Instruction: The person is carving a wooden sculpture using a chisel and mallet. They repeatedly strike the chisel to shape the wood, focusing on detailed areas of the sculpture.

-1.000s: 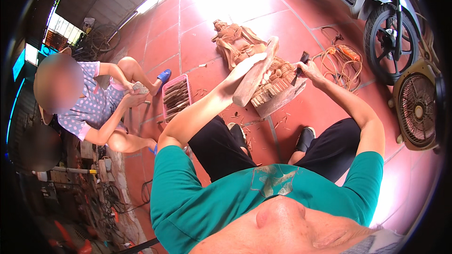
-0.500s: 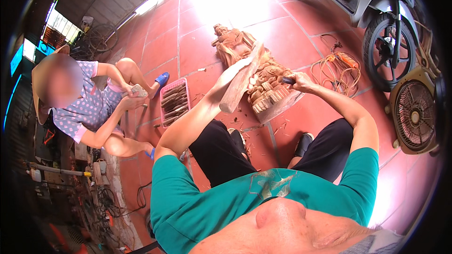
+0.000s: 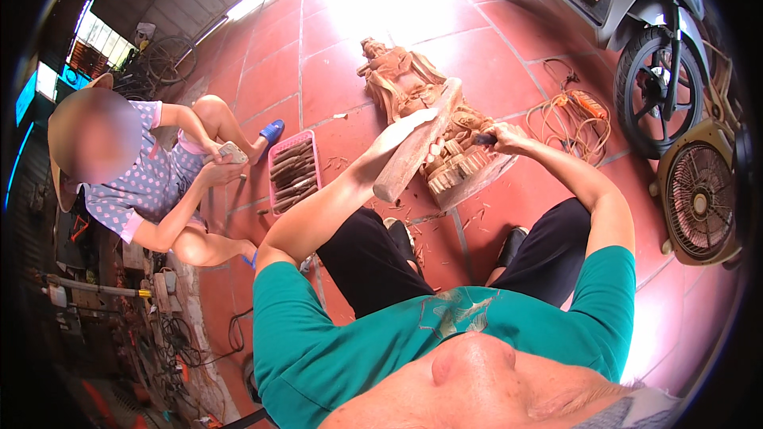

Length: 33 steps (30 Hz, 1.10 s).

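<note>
— One view to go by, the one from your head. What does your left hand [image 3: 405,133] have?

— You have its fingers wrapped around a long wooden bar [image 3: 419,145], which slants from its far right end to its near left end. Your fingertips [image 3: 434,149] show along its right side.

— And your right hand [image 3: 510,139]?

— You have those fingers closed on a short dark handle [image 3: 484,140], just over the right side of the carved figure [image 3: 404,79]. You can't tell what the handle ends in; that part is hidden or too small.

— So where does your figure lie?

— Straight ahead of you on the red tiled floor [image 3: 334,71], beyond your knees. Its head points far left, and its ridged base [image 3: 465,172] is nearest you. The bar crosses above it, but you can't tell whether the two touch.

— What else do you have to your left?

— A pink basket [image 3: 317,160] full of brown rods [image 3: 292,175], and past it a seated co-worker [image 3: 135,167] in a spotted shirt, gripping a small pale object [image 3: 232,152].

— And to your right?

— You have a tangled orange cord [image 3: 574,129] near the carving, a motorbike [image 3: 648,91] farther right, and a fan [image 3: 699,200] nearer you.
</note>
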Motion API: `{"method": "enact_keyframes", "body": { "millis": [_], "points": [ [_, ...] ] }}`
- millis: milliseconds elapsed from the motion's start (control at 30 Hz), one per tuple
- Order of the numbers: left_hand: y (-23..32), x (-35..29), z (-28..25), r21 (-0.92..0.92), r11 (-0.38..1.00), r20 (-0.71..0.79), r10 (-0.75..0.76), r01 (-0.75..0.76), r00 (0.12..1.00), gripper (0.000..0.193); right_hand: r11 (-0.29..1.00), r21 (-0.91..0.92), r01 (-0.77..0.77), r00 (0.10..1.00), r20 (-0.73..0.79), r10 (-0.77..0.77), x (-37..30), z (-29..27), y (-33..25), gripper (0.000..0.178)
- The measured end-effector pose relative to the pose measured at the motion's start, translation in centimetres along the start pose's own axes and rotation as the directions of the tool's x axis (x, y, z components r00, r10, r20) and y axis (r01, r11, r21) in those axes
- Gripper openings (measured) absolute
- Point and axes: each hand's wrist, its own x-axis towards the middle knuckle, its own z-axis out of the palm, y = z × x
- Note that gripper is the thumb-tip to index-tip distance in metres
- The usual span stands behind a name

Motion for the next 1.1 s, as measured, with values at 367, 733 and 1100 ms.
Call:
{"method": "enact_keyframes", "body": {
  "millis": [367,733,1100],
  "points": [
    [-0.2,0.3,-0.3,-0.001,0.999,-0.017,-0.045,0.045,0.999,0.042,0.987,0.142,-0.08,0.996,0.048,0.074,0.8,-0.5,0.1,0.031],
    [-0.5,-0.4,-1.0,0.025,0.999,-0.022,-0.024,0.025,0.999,0.042,0.96,-0.215,0.18,0.982,-0.015,-0.187,0.9,0.0,-2.8,0.029],
    [0.3,0.1,-1.0,0.116,0.979,-0.11,-0.156,0.169,0.982,0.046,0.98,-0.162,0.118,0.989,-0.072,-0.131,0.4,0.7,-2.2,0.033]
  ]
}}
